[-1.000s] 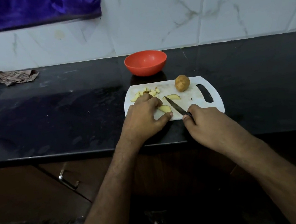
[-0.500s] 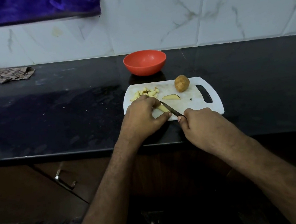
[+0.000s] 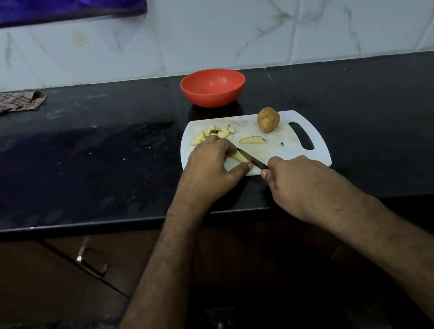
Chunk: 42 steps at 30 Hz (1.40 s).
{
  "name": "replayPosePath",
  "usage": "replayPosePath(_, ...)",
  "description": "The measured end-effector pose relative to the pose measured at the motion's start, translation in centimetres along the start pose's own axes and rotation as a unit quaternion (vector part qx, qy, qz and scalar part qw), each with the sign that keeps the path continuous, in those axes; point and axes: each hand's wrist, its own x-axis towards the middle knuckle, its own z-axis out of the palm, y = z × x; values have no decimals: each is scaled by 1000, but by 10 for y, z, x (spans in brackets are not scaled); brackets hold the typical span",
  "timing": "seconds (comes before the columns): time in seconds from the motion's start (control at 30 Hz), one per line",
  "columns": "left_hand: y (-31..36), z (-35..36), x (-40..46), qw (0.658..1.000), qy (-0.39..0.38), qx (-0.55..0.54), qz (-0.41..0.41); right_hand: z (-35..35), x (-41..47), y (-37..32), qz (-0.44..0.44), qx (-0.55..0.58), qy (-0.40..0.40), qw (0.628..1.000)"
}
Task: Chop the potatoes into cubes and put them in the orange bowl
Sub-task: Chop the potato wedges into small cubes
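Pale, wet-cut potato wedge (image 3: 239,157) sits pinched under the left hand (image 3: 210,165), while the right hand (image 3: 298,180) grips a dark knife (image 3: 252,160) across it: dicing is mid-way. Next comes a steady downward slice. Cubes (image 3: 215,134) and a whole rough-skinned potato (image 3: 268,119) wait on the white plastic chopping board (image 3: 289,157); the glossy orange bowl (image 3: 213,87) stands just behind on the black worktop (image 3: 104,162).

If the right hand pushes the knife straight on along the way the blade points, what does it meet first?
Most likely the potato piece pinned under the left hand. The right hand aims the knife at it; the tip seems already on it, though depth is unclear.
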Motion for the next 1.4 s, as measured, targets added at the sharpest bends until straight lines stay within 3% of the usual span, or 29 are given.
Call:
replayPosePath(0.53, 0, -1, 1, 1000, 9, -9, -4, 0, 13, -5, -14, -42, 12, 999)
replayPosePath(0.73, 0, -2, 1, 1000, 10, -22, -6, -7, 25, 2, -34, -21, -40, 998)
replayPosePath(1.1, -1, 0, 0, 1000, -8, -18, 2, -5, -7, 24, -26, 1, -63, 998)
replayPosePath(1.4, -2, -5, -2, 999, -5, -52, -15, -9, 26, 20, -24, 5, 46, 999)
